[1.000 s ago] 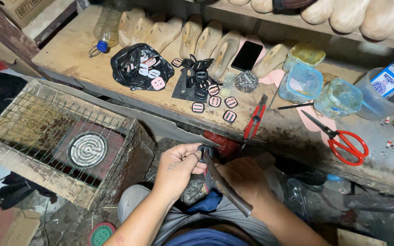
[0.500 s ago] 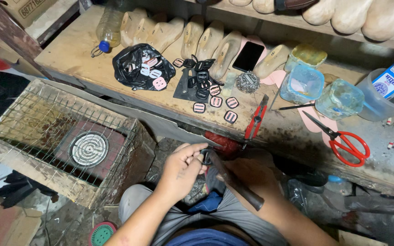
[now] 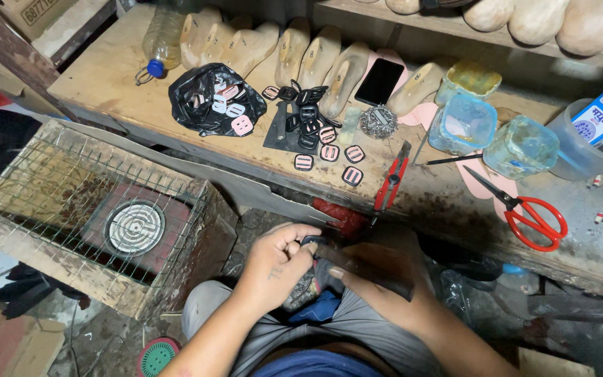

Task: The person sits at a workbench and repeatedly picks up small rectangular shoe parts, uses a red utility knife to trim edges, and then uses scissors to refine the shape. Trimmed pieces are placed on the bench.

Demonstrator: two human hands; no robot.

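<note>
Single head view, steep downward look over lap toward wooden workbench (image 3: 127, 91); bench ahead, near, fills upper frame.

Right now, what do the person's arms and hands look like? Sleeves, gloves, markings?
Both hands are bare: no gloves, rings or watch visible. The left hand has a small dark mark, perhaps a tattoo, on its back. The right hand looks unmarked. Both forearms are uncovered, no sleeves in view.

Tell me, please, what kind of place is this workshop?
Probably a small shoemaker's workshop. Wooden shoe lasts stand in a row along the workbench, with buckles, red pliers and red-handled scissors nearby. The person's left hand and right hand work a small dark piece on the lap.
</note>
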